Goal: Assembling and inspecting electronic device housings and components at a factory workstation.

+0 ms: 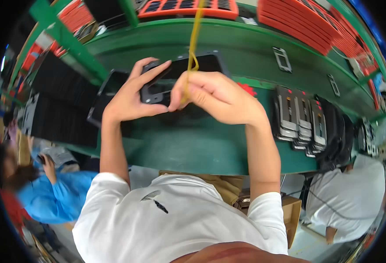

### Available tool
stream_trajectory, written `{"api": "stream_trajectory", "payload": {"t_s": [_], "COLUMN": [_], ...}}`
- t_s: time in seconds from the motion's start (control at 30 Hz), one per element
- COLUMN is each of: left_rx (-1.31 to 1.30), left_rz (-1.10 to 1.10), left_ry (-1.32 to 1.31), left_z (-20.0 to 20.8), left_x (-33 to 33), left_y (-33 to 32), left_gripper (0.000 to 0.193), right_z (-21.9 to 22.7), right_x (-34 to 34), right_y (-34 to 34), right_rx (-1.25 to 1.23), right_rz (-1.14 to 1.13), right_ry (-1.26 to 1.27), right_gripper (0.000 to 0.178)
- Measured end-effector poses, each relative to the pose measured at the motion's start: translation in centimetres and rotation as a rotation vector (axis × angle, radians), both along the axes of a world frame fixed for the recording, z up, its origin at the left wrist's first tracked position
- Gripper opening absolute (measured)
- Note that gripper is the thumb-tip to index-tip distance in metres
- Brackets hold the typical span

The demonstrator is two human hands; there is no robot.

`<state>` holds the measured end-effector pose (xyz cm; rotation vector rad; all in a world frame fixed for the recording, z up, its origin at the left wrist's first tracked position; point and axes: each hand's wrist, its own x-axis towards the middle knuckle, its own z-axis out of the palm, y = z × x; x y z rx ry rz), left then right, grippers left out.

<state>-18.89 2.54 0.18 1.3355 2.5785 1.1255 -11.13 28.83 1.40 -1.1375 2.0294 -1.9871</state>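
My left hand (pixel 134 96) grips a dark grey frame-like part (pixel 148 93) by its edges, with the thumb below and the fingers above. My right hand (pixel 221 96) is closed in a pinch close to the left thumb tip. What sits in that pinch is hidden by the fingers. A yellow cord (pixel 194 39) hangs from above and passes by the right fingers; I cannot tell whether they hold it. Behind the hands lies a dark flat panel in a grey frame (pixel 219 57), and another dark panel (pixel 109 92) lies by my left wrist.
Grey devices (pixel 288 114) stand in stacks on the green bench (pixel 180 149) at right. Dark panels (pixel 63 96) are piled at left. Red trays (pixel 298 22) fill the shelf above. A person in blue (pixel 63 197) is at left, another in white (pixel 346 197) at right.
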Motion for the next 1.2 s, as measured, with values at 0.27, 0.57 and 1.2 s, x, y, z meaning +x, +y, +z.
{"api": "stream_trajectory", "payload": {"t_s": [0.27,0.57,1.2], "left_rx": [-0.017,0.167,-0.235], "left_rz": [0.006,0.076,0.743], "left_ry": [0.05,-0.208,0.5], "left_z": [-0.3,1.7,-0.9], "left_x": [0.6,-0.4,7.7], "left_y": [-0.6,-1.3,-7.9], "left_gripper": [0.096,0.071,0.063], "right_z": [0.0,0.6,4.7], "right_x": [0.4,0.6,2.9], "right_y": [-0.4,-1.9,8.3], "right_rx": [0.508,0.001,0.088], "right_rz": [0.156,-0.133,-1.529], "right_ry": [0.358,0.294,0.692], "right_gripper": [0.031,0.029,0.037]}}
